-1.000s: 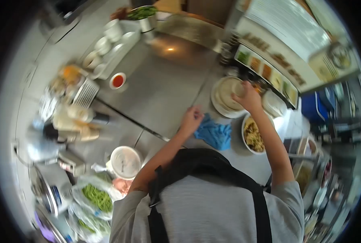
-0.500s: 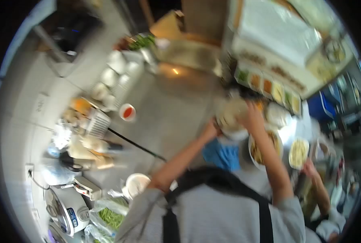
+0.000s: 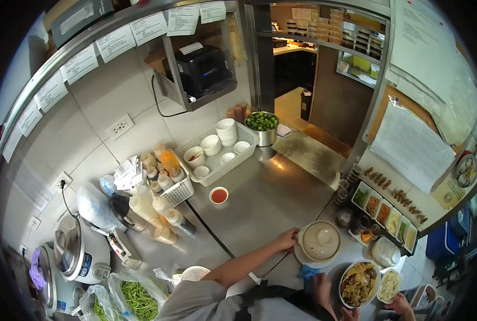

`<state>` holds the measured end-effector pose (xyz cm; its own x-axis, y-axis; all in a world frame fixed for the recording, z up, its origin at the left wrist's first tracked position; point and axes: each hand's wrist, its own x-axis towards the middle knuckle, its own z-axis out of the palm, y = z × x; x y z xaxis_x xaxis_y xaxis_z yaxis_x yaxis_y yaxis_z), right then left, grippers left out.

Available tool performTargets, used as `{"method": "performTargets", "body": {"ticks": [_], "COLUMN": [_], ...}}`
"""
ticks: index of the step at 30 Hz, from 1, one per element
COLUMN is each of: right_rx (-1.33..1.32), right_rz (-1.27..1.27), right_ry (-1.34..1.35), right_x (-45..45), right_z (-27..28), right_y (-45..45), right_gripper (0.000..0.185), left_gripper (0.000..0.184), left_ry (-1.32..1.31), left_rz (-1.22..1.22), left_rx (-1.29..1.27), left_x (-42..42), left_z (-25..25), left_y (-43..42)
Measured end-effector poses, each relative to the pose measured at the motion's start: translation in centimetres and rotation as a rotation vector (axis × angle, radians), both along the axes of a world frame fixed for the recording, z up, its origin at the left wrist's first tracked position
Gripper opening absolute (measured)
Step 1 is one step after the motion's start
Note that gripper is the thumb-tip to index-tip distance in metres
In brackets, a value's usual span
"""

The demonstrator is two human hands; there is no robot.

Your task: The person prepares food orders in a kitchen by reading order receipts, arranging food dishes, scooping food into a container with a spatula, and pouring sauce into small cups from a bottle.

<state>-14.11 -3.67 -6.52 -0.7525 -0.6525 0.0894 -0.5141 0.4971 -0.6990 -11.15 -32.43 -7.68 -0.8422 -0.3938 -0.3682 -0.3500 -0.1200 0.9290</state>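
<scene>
A lidded beige clay pot [image 3: 318, 241] sits on a light plate on the steel counter. My left hand [image 3: 287, 239] is closed at the left edge of the pot. Below the pot, my right hand [image 3: 322, 289] has its fingers curled against the blue cloth [image 3: 308, 272], much of which is hidden. To the right stand a large white bowl of cooked food [image 3: 359, 284] and a smaller dish of pale shredded food [image 3: 389, 285]. A co-worker's hand [image 3: 401, 305] touches that dish; another hand [image 3: 349, 314] shows at the large bowl's lower rim.
A small bowl of red sauce [image 3: 219, 195] stands mid-counter. Behind it are a basket of white bowls [image 3: 219, 160] and a metal pot of green fruit [image 3: 262, 121]. Squeeze bottles [image 3: 166, 208] and rice cookers [image 3: 83, 249] stand left, topping trays [image 3: 385, 214] right.
The view has tilted up, showing the wall and shelf. The lid sits on the pot, and my right hand has moved down from the pot to the cloth. A co-worker's hand has reached the small dish.
</scene>
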Motion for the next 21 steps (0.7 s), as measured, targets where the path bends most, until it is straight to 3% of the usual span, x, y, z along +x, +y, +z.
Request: {"method": "performTargets", "body": {"ticks": [2,5,8,11,14,17,20,21], "right_rx": [-0.087,-0.151,-0.187,-0.109,-0.086,0.012,-0.071,-0.084], "right_rz": [-0.214,-0.216,0.196,0.484,0.621,0.825,0.798,0.708], "right_ry": [-0.164,-0.109,0.152,0.024,-0.389,-0.448,-0.451,-0.405], "right_x": [-1.2,-4.8,-9.9,-12.8,-11.9,-11.2,-11.8,-12.2], "right_z": [1.2,0.9,1.0,-0.1,0.4,1.2,2.0,1.7], "right_y": [-1.7,-5.0,-11.1,-19.8,-27.3,-30.6,-28.7,-27.4], "right_gripper": [0.018,0.015,0.014,0.014,0.019,0.023,0.024,0.023], "left_gripper": [0.051,0.051,0.045,0.037,0.031,0.030,0.027,0.026], "left_ry": [-0.002,-0.036,0.257,0.197,-0.016,-0.065,0.288,0.213], "left_rz": [-0.003,-0.191,-0.250,-0.318,-0.323,-0.378,-0.249,-0.190], "left_rx": [-0.019,-0.131,-0.295,-0.811,-0.448,-0.887,-0.824,-0.682], "left_x": [2.4,5.1,5.6,6.1,5.2,4.4,5.1,5.5], "left_z": [-0.5,2.1,-4.0,0.7,1.8,-0.2,-4.8,-4.8], "left_y": [-2.7,-6.8,-10.7,-12.1,-12.7,-13.5,-14.3,-13.9]}}
